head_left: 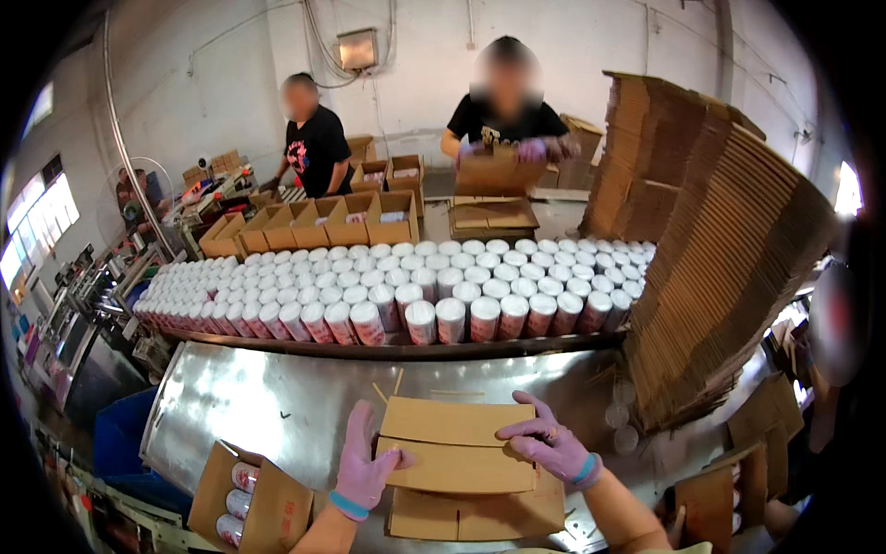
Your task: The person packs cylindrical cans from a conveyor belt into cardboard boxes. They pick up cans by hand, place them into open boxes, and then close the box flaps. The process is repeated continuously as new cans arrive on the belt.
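Note:
A brown cardboard box (457, 466) lies on the metal table in front of me, its long flaps showing on top. My left hand (365, 464), in a purple glove with a blue cuff, grips the box's left side. Its thumb lies over the nearer flap and its other fingers point up along the edge. On the right side my right hand (552, 441), gloved alike, holds the box with fingertips on the farther flap. More flat cardboard (429, 517) shows under the near side of the box.
Rows of white-topped cans (420, 319) stand beyond the metal table (240, 388). Tall stacks of flat cardboard (729, 268) lean at right. An open box of cans (254, 503) sits at lower left, near a blue bin (125, 439). Two people work across, one handling a carton (498, 174).

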`<state>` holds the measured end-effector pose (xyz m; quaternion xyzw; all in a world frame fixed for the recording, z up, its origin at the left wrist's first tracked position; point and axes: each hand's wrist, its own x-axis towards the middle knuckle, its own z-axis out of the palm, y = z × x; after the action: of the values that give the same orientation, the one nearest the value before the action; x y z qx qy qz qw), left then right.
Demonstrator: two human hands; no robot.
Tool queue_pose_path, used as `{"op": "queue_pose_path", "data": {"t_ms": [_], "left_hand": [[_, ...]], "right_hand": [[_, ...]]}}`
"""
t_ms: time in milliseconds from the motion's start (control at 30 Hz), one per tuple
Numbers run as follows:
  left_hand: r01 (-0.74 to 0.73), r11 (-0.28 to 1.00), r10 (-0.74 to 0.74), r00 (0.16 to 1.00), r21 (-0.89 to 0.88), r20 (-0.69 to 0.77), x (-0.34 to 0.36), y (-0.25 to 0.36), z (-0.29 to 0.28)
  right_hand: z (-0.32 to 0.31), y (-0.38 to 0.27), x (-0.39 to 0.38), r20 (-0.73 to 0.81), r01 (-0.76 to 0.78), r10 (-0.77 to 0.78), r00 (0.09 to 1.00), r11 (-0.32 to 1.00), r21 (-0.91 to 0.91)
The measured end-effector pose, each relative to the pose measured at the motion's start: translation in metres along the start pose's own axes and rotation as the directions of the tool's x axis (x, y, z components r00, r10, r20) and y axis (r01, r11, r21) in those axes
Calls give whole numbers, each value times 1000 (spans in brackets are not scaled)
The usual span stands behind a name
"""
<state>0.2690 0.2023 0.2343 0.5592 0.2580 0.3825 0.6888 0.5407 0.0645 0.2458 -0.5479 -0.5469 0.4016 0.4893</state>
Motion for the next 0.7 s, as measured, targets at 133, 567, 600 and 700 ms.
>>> {"op": "queue_pose_path", "data": {"t_ms": [133, 567, 600, 700], "left_hand": [[38, 980, -49, 997, 193, 54, -8, 15, 0], [66, 580, -149, 989, 812, 26, 74, -54, -77], [5, 715, 31, 999, 699, -38, 115, -36, -41], [-569, 286, 424, 797, 771, 430, 251, -46, 17]], "right_hand": [[3, -33, -3, 145, 376, -348, 926, 822, -427], [-79, 26, 120, 179, 316, -263, 948, 702, -639], [-86, 40, 166, 199, 398, -399, 895, 516, -759], [-104, 75, 245, 56, 64, -138, 989, 50, -997]]}}
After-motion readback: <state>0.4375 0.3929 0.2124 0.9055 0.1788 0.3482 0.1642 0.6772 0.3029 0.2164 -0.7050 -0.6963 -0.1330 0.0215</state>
